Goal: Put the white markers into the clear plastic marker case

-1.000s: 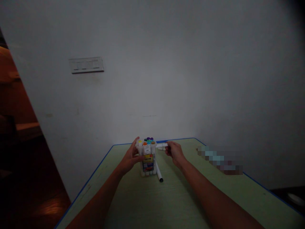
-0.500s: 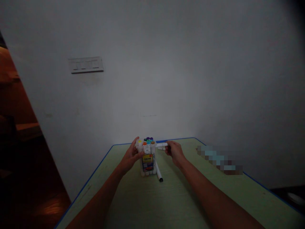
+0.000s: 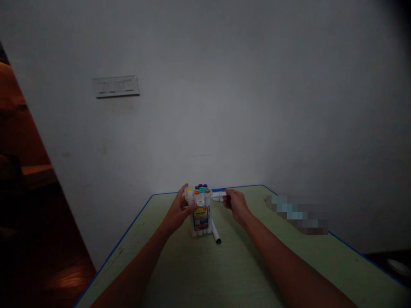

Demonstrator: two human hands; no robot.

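Observation:
A clear plastic case (image 3: 201,218) stands upright on the green table, packed with several markers whose coloured cap ends show on top. My left hand (image 3: 177,212) grips the case from its left side, thumb across the front and fingers behind. Just right of the case, my right hand (image 3: 236,204) pinches a white marker (image 3: 219,194) that lies roughly level, its tip end pointing at the case. Another white piece shows just below that marker. One white marker with a dark end (image 3: 216,233) lies on the table against the case's right side.
The green table (image 3: 192,273) has a blue edge and meets a grey wall at the back. A pixelated object (image 3: 293,214) lies along the right edge. A switch panel (image 3: 116,87) is on the wall at upper left.
The case in my left hand has shifted slightly to the right, and the loose marker beside it has moved a little right too. My right hand has barely moved.

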